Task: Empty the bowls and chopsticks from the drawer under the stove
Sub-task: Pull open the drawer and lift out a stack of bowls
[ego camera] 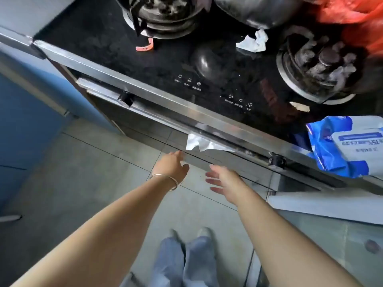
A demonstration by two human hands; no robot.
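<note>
The black glass stove (217,65) fills the top of the head view, with a steel front edge. Under it the dark drawer front (223,162) is closed behind a long steel handle bar (157,114). No bowls or chopsticks are visible. My left hand (173,166), a bangle on its wrist, reaches down toward the drawer front, fingers apart and empty. My right hand (224,181) hovers beside it, palm open, holding nothing. A white cloth (203,145) hangs from the handle bar just above both hands.
Two burners with pots stand on the stove; a crumpled tissue (253,41) and an orange hook (146,46) lie between them. A blue wipes pack (348,146) rests at the right edge near a red bag (352,13). Blue cabinets (24,121) stand left; grey floor tiles lie below.
</note>
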